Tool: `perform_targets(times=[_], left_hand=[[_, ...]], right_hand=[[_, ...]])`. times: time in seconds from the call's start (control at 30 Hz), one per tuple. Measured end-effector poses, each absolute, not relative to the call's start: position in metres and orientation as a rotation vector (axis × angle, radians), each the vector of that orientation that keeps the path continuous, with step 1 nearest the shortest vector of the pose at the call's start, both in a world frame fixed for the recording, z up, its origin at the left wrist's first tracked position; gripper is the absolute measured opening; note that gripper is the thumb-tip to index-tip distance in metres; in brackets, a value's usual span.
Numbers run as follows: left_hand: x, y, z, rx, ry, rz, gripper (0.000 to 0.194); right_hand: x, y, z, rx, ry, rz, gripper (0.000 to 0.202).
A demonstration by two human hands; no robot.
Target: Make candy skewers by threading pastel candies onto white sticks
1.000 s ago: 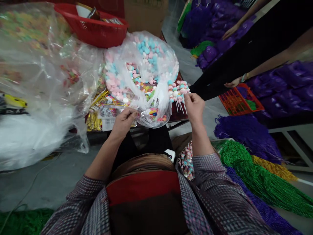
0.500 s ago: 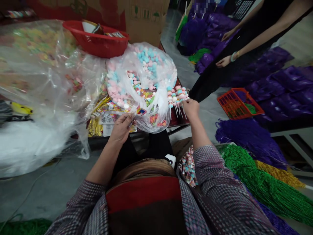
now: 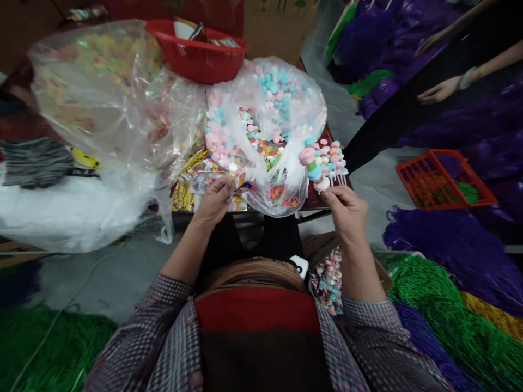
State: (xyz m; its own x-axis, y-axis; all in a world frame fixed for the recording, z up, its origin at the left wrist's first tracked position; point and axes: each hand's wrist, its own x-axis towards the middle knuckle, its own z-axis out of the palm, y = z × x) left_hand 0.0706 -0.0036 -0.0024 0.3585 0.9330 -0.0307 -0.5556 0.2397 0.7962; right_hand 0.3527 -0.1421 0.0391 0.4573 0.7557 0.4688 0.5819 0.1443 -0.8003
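Note:
My right hand [image 3: 348, 209] is closed around the lower end of a marshmallow skewer [image 3: 312, 163], pink, green, blue and white pieces stacked upright above my fingers. Between the thumb and fingers of my left hand [image 3: 216, 200] is a small clear wrapper with a colourful print [image 3: 245, 185]. Behind both hands lies a big clear plastic bag [image 3: 316, 103] with pink, blue and white marshmallows and ring-shaped candies. More marshmallow skewers [image 3: 333, 155] rest on the table just beyond my right hand, their white sticks towards me. Gold ties [image 3: 182, 197] and flat wrappers lie beside my left hand.
A red basket [image 3: 196, 57] with packets stands behind the bags. Another large candy bag [image 3: 110, 103] fills the left, near a grey glove [image 3: 36, 160]. A box of wrapped candies [image 3: 329, 277] is by my right side. Someone's hand [image 3: 441, 90] hangs at the right, above an orange crate [image 3: 445, 179].
My right hand has lifted a marshmallow skewer from the group and drawn it towards me. My left hand keeps hold of the wrapper. The view has shifted, so the table appears further right.

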Motion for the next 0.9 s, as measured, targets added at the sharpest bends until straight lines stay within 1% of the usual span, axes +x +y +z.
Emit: perform_targets(times=[0.1,0.4,0.53,0.7,0.8,0.9], left_hand=[[0.069,-0.004,-0.005,0.844,0.565,1.099,0.039],[0.069,-0.004,-0.007,0.863,0.578,1.08,0.046],[0.07,-0.008,-0.003,0.944,0.543,1.068,0.041],[0.074,-0.011,-0.007,1.097,0.542,1.078,0.033],[0.074,-0.012,-0.011,1.151,0.534,1.091,0.027],[0.072,-0.011,-0.013,1.187,0.506,1.08,0.022]], right_hand=[[0.346,-0.151,0.049,-1.481,-1.322,0.191,0.006],[0.332,-0.159,0.065,-1.464,-1.426,0.182,0.006],[0.319,-0.158,0.064,-1.483,-1.311,0.33,0.008],[0.283,-0.143,0.064,-1.353,-1.162,0.575,0.019],[0.266,-0.132,0.067,-1.283,-1.177,0.629,0.017],[0.259,-0.128,0.069,-1.317,-1.223,0.596,0.019]])
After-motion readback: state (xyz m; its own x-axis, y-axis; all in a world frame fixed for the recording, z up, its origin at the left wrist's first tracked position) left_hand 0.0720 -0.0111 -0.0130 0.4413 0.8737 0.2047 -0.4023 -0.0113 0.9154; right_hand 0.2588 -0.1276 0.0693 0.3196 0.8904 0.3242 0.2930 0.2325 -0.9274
